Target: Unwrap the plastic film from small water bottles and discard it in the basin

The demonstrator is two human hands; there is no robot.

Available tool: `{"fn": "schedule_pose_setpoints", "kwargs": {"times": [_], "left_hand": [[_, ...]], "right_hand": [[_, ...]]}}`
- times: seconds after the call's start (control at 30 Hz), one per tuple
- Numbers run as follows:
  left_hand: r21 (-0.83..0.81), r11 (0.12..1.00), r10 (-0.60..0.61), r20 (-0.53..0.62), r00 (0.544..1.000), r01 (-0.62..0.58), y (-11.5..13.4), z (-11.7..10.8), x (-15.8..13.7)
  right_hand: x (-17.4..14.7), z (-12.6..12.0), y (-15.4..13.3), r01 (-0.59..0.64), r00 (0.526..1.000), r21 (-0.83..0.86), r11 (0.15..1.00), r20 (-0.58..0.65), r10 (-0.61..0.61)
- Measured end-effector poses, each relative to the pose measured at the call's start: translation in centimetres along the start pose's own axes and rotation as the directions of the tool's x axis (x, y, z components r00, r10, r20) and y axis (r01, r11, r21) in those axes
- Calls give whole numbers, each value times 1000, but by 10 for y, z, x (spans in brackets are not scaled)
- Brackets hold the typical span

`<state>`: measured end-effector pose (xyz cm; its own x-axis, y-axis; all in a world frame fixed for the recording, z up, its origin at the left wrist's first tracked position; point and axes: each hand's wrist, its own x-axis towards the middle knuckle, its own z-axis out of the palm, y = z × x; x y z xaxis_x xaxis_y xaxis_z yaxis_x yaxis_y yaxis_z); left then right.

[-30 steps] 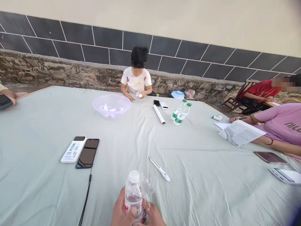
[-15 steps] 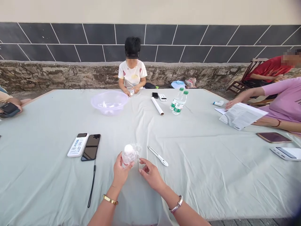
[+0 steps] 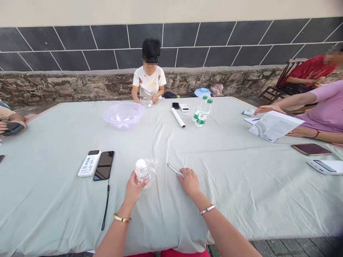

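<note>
My left hand (image 3: pixel 135 185) is closed around a small clear bottle (image 3: pixel 143 174) with a white cap, held upright above the cloth. Loose clear plastic film (image 3: pixel 153 167) clings around the bottle and sticks out to its right. Farther right, my right hand (image 3: pixel 189 181) lies over the handle of a slim white utility knife (image 3: pixel 174 168), its fingers closed on it. The knife's narrow front end points away to the left; the rest is under my palm.
A power bank (image 3: pixel 89 163) and a phone (image 3: pixel 104 166) with a strap lie left. Beyond are a purple basin (image 3: pixel 123 125), a white roll (image 3: pixel 178 117) and two water bottles (image 3: pixel 203 116). One person sits opposite; another at right holds papers (image 3: pixel 276 125).
My right hand has left the film beside the bottle and moved right onto the utility knife. My left hand has shifted slightly left with the bottle.
</note>
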<state>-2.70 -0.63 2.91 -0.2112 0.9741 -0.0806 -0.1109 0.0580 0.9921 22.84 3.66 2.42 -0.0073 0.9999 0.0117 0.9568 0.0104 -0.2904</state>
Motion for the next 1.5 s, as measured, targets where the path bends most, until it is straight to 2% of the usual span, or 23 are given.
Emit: {"fn": "schedule_pose_setpoints", "kwargs": {"times": [0.07,0.17,0.23,0.33,0.43,0.5,0.6,0.67,0.7,0.8,0.87,0.97,1.1,1.2,1.27,1.3,1.33,1.4,1.5], "left_hand": [[-65,998,20,28,999,-18,3,-2,4],[-138,990,4,15,1000,-2,7,-2,8],[-168,985,-26,15,1000,29,8,-1,10],[-217,973,-83,10,996,83,8,-1,10],[-279,951,-145,-10,989,136,6,-3,11],[-327,930,-188,-31,982,168,5,-5,12],[-379,904,-238,-68,969,196,5,-8,14],[-401,893,-257,-86,962,203,7,-7,15],[-408,889,-266,-88,960,209,8,-7,15],[-414,877,-291,-57,955,243,13,-2,12],[-411,874,-295,-26,955,259,16,3,10],[-401,874,-298,3,955,274,17,10,7],[-352,891,-315,-21,949,288,12,17,6],[-304,909,-304,-20,952,284,5,20,5],[-276,925,-282,-33,959,263,3,22,3],[-255,935,-268,-51,962,247,3,23,1],[-229,945,-255,-75,964,232,3,24,0],[-180,961,-232,-114,966,210,5,25,-3],[-168,965,-224,-131,966,201,6,24,-5]], "right_hand": [[-7,-3,0,-19,1000,68,997,-22,21],[-18,-18,-12,-7,995,310,951,-97,39],[-22,-33,-30,95,984,445,891,-175,-17],[-22,-51,-61,262,956,500,825,-251,-152],[-30,-57,-73,343,939,497,797,-161,-304],[-41,-55,-66,379,915,519,766,-84,-396],[-49,-50,-42,417,885,558,718,-68,-461],[-41,-43,-29,401,896,559,726,-72,-439],[-34,-38,-24,367,915,553,748,-72,-396],[-2,-20,-15,172,985,495,852,-98,-142],[18,-7,-11,24,991,409,912,-133,34],[36,8,-3,-119,973,256,959,-164,165],[30,13,2,-141,964,154,978,-202,171],[11,12,-17,-45,946,247,968,-300,121],[-6,14,-41,75,972,419,905,-233,28],[-14,16,-55,111,988,523,845,-151,-37],[-22,18,-69,112,994,606,787,-70,-88],[-34,22,-93,72,994,688,722,10,-108],[-41,25,-111,56,997,739,672,-4,-78]]}}
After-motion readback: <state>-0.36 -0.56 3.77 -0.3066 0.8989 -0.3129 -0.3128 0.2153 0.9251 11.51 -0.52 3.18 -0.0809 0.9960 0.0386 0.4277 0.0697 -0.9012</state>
